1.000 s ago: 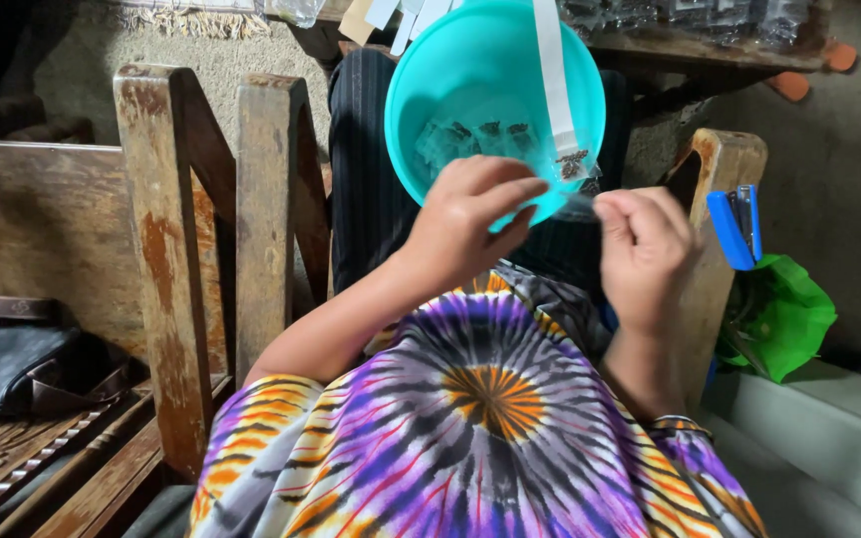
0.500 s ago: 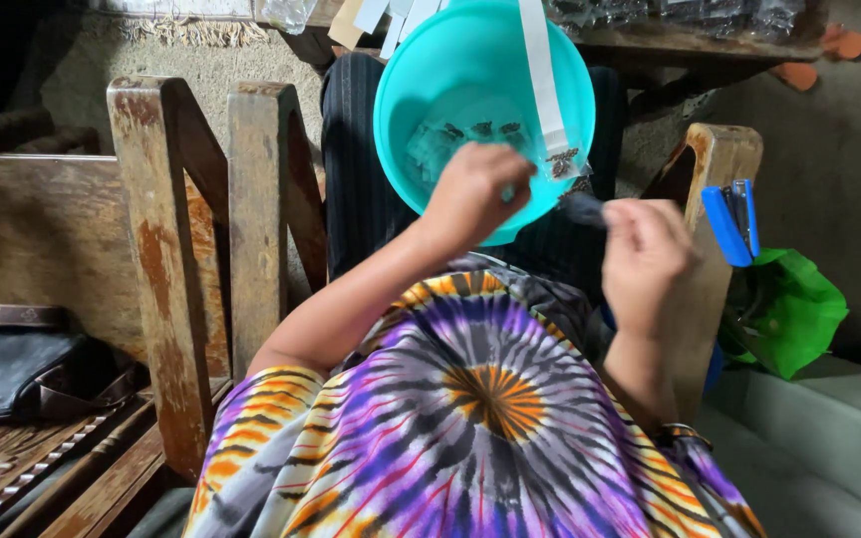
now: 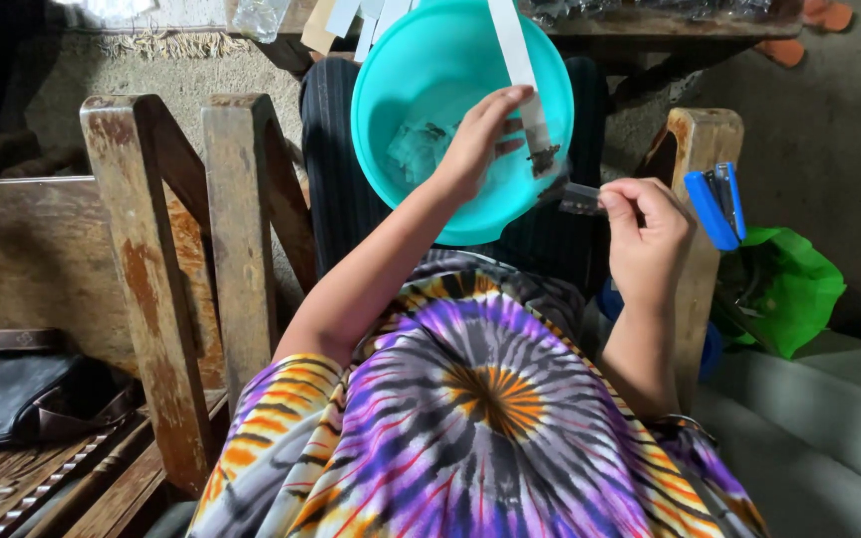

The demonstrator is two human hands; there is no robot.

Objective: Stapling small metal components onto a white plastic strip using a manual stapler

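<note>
A turquoise plastic basin (image 3: 406, 90) rests on my lap with several small clear packets (image 3: 421, 149) lying in it. My left hand (image 3: 475, 144) reaches over the basin and pinches a long white paper strip (image 3: 515, 55) near its lower end, where a small dark piece hangs. To the right of the basin's rim, my right hand (image 3: 645, 234) pinches a small clear packet (image 3: 578, 197) with dark contents.
A blue stapler (image 3: 715, 204) sits on the wooden chair arm (image 3: 700, 139) at right. A green plastic bag (image 3: 784, 284) lies beyond it. Wooden slats (image 3: 146, 269) stand at left, with a black bag (image 3: 12, 394) on the bench.
My left hand has moved from the basin's lower rim up over the basin along the white strip. My right hand and its packet have stayed beside the rim.
</note>
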